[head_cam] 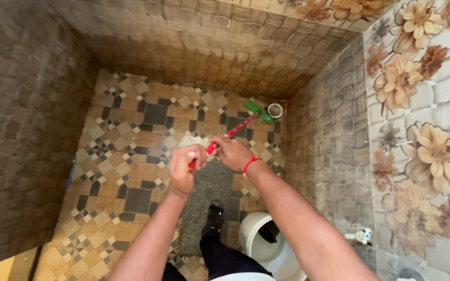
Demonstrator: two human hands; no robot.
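A: What is the room showing?

B: Brown stone-look wall tiles (22, 130) are closing in three sides, with a flowered wall (423, 130) rising on the right. A patterned tiled floor (131, 135) is lying below.

A: And on it?

B: A white bucket (266, 244) is standing at the floor's near right edge; a round drain (275, 110) is sitting in the far right corner.

A: The hands?

B: The left hand (186, 167) and right hand (233, 152) are both clenching the red handle of a wiper (238, 126), its green head (259, 111) resting just beside the drain.
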